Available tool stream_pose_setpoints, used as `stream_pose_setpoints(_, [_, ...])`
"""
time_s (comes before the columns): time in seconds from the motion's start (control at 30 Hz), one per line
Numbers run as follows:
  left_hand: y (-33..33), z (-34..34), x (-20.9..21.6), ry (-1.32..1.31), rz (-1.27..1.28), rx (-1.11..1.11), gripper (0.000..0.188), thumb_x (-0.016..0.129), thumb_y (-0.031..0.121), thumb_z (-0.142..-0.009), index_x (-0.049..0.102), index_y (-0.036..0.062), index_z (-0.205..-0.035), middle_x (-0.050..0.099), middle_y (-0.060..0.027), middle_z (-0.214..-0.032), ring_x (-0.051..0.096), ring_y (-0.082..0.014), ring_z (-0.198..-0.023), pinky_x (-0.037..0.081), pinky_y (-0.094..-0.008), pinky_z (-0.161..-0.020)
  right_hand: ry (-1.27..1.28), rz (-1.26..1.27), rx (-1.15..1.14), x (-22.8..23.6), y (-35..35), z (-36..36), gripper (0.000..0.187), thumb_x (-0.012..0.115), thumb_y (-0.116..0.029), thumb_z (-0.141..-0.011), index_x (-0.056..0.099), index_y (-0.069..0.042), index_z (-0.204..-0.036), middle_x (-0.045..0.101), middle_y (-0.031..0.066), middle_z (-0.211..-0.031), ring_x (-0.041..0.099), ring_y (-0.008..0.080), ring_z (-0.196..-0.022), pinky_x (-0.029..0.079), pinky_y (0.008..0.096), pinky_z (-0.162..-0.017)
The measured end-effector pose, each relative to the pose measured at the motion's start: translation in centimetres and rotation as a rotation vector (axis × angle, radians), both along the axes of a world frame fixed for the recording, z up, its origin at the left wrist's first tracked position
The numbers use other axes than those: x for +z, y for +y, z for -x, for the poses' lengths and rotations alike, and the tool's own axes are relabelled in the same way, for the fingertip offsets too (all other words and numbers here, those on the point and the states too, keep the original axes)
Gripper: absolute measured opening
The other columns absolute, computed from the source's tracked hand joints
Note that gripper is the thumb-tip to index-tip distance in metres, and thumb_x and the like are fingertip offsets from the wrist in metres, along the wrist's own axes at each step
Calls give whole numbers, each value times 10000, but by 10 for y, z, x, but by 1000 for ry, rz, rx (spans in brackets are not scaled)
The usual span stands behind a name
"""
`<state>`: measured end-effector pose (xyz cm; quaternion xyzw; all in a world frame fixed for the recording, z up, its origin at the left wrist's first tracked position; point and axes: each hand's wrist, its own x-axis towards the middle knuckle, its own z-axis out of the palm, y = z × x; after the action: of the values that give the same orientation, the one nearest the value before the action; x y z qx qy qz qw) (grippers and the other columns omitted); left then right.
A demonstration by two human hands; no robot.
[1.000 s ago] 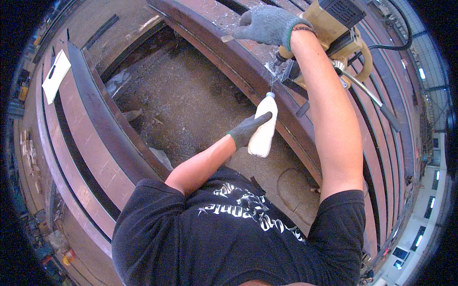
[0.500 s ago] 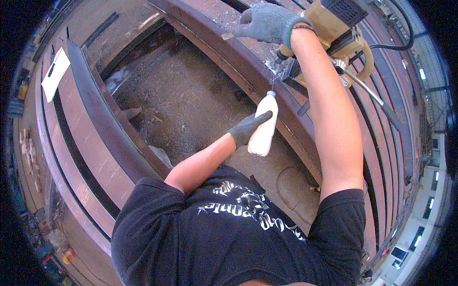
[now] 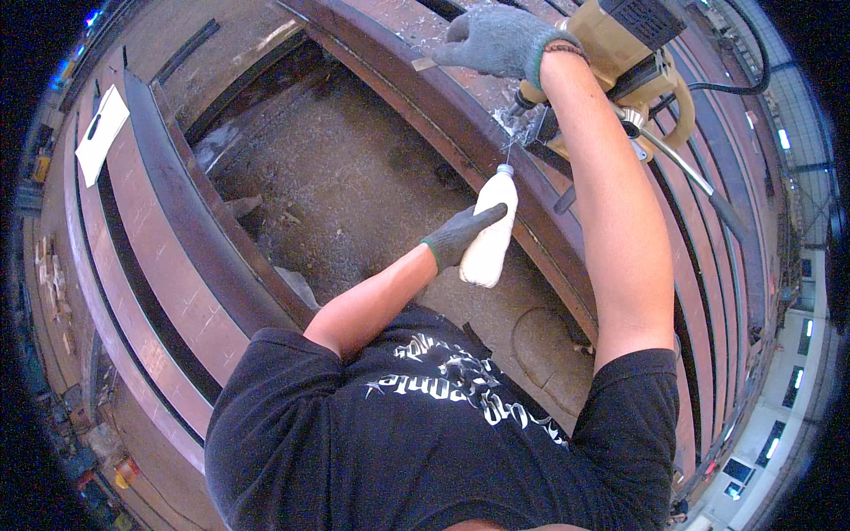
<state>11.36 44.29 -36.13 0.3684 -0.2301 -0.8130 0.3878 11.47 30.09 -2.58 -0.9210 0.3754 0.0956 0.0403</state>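
My left hand, in a dark grey glove, is wrapped round a squeeze bottle of white liquid. The bottle tilts up and right, and a thin stream or nozzle runs from its cap toward the cutting end of a beige magnetic drill. Silvery metal shavings cling round that end, on the brown steel beam. My right hand, in a grey glove, reaches past the drill's left side with fingers curled. A flat tan strip pokes out by its fingertips; its grip on it is partly hidden.
The drill's feed lever with a black grip sticks out to the right of my forearm. A black cable loops behind it. More steel beams lie at the left, with a white sheet and a dark pen-like object on them.
Both hands keep nearly the same place. The bottle's cap has shifted very slightly up, and the shavings round the cutting end have changed shape.
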Motion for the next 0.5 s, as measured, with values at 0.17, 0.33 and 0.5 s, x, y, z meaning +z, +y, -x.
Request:
stream_pose_setpoints(0.17, [4, -1, 7, 6, 18, 2, 699, 733, 562, -921, 552, 33, -1340, 681, -84, -1057, 678, -174, -853, 597, -351, -747, 45, 42, -45, -11, -9, -6, 544, 543, -499, -979, 754, -50, -1201, 719, 176, -1256, 673, 331, -1171, 497, 437, -1043])
stream_pose_setpoints(0.33, [3, -3, 4, -10, -6, -14, 705, 732, 570, -920, 552, 33, -1339, 681, -83, -1052, 678, -172, -848, 594, -345, -741, 62, 32, -54, -11, -8, -8, 549, 539, -503, -984, 747, -49, -1213, 717, 176, -1258, 673, 329, -1172, 496, 439, -1049])
stream_pose_setpoints(0.5, [2, -3, 3, -6, -22, -25, 719, 738, 578, -912, 559, 28, -1339, 684, -90, -1066, 683, -176, -867, 594, -350, -756, 58, 13, -59, -13, -10, -6, 555, 534, -499, -988, 737, -44, -1234, 710, 175, -1275, 670, 329, -1180, 495, 442, -1052])
